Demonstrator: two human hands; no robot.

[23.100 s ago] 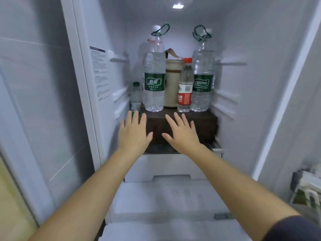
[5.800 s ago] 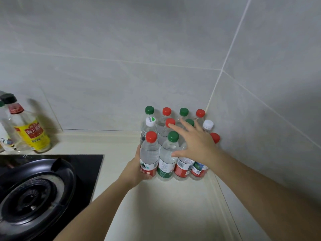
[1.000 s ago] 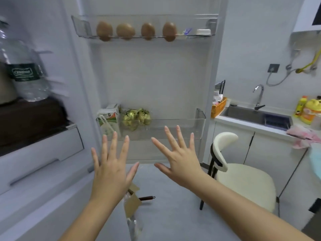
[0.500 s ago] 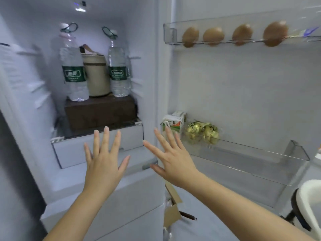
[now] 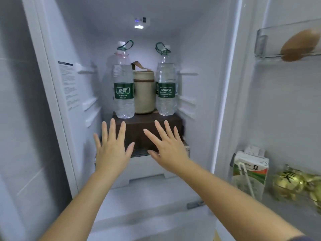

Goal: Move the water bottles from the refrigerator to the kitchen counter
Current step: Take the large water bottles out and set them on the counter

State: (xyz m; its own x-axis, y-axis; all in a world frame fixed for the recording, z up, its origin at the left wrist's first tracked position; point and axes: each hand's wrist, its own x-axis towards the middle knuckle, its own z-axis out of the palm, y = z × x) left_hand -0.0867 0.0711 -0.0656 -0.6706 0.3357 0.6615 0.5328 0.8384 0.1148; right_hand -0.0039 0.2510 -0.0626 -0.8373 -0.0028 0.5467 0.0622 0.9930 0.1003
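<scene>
The refrigerator point(image 5: 205, 70) stands open in front of me. Inside, two large clear water bottles with green labels and green carry loops stand upright on a dark brown box point(image 5: 137, 126): the left bottle point(image 5: 123, 87) and the right bottle point(image 5: 165, 86). My left hand point(image 5: 112, 146) and my right hand point(image 5: 166, 145) are both stretched forward, palms down and fingers spread, just below and in front of the bottles. Neither hand touches a bottle or holds anything.
A beige cylindrical container point(image 5: 143, 92) with a brown strap stands between the bottles. A white drawer point(image 5: 149, 169) sits under the box. The open door on the right carries a drink carton point(image 5: 249, 173), yellow-green packets point(image 5: 295, 185) and an egg point(image 5: 300, 45) in its racks.
My view has swung left, from the door racks to the fridge interior. Both open hands have moved with it and now hover in front of the dark box.
</scene>
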